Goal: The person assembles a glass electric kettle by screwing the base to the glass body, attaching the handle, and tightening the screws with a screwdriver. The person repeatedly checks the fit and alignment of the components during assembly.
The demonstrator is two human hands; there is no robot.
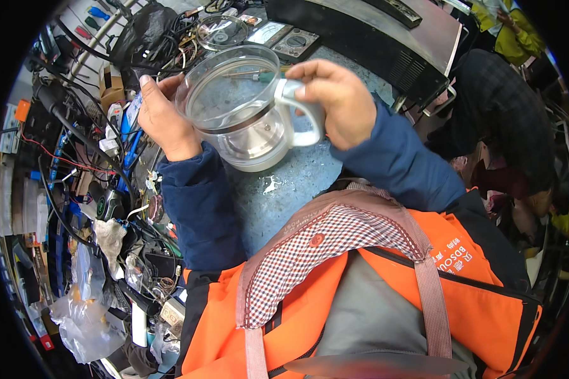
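Observation:
A clear jug point(245, 144) with a white handle and a metal-lined lower part is tilted over the blue-grey worktop point(265, 208). My right hand point(342, 107) closes on the top of the handle, thumb over it. At the jug's opposite side, my left hand point(164, 120) holds the wall near the rim, its thumb raised and its other fingers partly hidden. Beyond the jug lies a green-handled screwdriver point(263, 76), close to my right fingertips. Whether the jug's base touches the worktop I cannot tell.
An analogue multimeter point(296, 43) and a round clear lid point(222, 31) lie at the back. A large black metal case point(360, 44) stands far right. Cables, tools and plastic bags point(88, 322) crowd the left side. Another person's dark-clothed leg point(506, 107) is at the right.

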